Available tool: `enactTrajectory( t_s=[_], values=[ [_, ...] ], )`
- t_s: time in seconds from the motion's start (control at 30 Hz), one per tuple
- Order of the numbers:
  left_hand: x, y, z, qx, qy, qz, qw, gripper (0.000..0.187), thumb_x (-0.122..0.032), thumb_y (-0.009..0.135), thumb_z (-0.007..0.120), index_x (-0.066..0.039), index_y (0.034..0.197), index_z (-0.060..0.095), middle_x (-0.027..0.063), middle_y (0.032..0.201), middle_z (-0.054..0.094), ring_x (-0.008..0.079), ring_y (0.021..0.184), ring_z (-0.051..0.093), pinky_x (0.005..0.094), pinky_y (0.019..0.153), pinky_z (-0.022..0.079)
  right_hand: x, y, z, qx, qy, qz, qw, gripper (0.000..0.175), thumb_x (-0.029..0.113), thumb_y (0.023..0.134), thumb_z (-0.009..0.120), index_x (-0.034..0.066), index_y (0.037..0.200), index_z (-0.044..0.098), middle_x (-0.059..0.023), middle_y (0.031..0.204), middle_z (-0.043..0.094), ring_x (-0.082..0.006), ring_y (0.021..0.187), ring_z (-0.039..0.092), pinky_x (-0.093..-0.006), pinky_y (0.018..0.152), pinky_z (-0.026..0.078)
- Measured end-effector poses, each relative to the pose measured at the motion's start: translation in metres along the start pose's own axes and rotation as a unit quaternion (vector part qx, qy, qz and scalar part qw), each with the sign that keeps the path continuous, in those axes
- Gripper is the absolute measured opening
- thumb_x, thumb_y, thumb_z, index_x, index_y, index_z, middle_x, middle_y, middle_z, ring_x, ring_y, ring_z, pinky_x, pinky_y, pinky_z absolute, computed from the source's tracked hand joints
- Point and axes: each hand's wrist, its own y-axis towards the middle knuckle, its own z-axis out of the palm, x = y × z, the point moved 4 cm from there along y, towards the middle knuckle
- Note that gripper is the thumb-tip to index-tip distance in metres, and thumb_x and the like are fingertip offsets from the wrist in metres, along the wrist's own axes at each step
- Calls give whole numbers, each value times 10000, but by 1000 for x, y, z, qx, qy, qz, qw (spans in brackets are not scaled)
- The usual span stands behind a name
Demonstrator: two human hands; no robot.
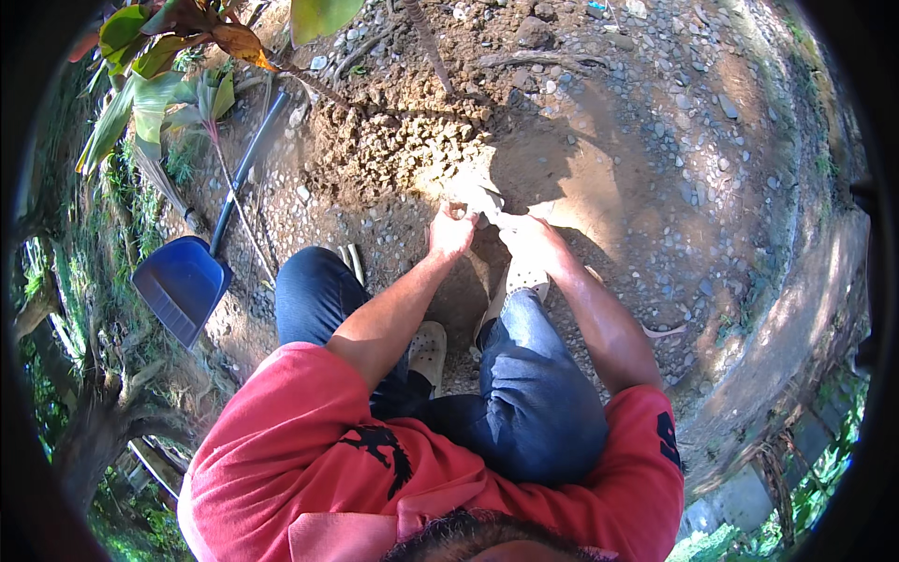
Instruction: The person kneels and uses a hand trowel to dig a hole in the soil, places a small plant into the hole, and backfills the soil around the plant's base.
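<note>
My left hand point(451, 230) and my right hand point(532, 240) meet in front of my knees, low over the ground. Between them is a small pale object point(482, 198), so washed out by sunlight that its kind cannot be told. My left fingers pinch its near left side, while my right hand closes on its right end. Just beyond lies a patch of loose, clumpy brown soil point(400, 144). Smooth bare earth point(597, 179) extends to the right of the object, partly in shadow. Under my right forearm is a light perforated clog point(527, 275) on my foot.
At left a blue long-handled dustpan point(181, 284) lies beside a stick broom point(167, 184). Broad-leaved plants point(158, 98) overhang the upper left. A thin plant stem point(430, 49) rises from the soil, near an exposed root point(541, 60). Pebbly ground point(695, 154) spreads right.
</note>
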Motion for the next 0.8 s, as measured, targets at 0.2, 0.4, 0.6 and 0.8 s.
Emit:
enactTrajectory(
  t_s=[0.2,0.4,0.6,0.8],
  values=[
    [-2,-16,3,45,-178,-193,964,241,-193,926,592,-8,1080,606,125,803,679,165,537,597,296,455,463,9,19,-14,116,-44,31,992,422,193,915,499,123,1322,583,-174,1147,676,-314,975,669,-400,861,528],
    [-17,-7,5,56,-194,-232,951,288,-189,978,465,47,978,630,129,757,671,160,509,567,285,439,441,4,49,0,174,-6,150,973,283,242,953,555,42,1142,621,-83,710,606,-155,575,542,-355,516,453],
    [-14,18,-9,18,-63,-220,973,315,-197,942,474,-1,795,673,91,608,642,134,420,514,297,360,378,13,56,17,147,82,225,960,375,317,991,455,-27,966,603,-157,693,631,-229,512,604,-391,444,472],
    [-1,44,-13,40,71,-211,974,370,-240,946,463,-16,748,680,82,593,647,132,402,516,303,346,370,-6,57,34,66,108,107,986,375,280,969,483,50,1253,569,-167,1058,670,-267,829,667,-372,708,538]
  ],
)
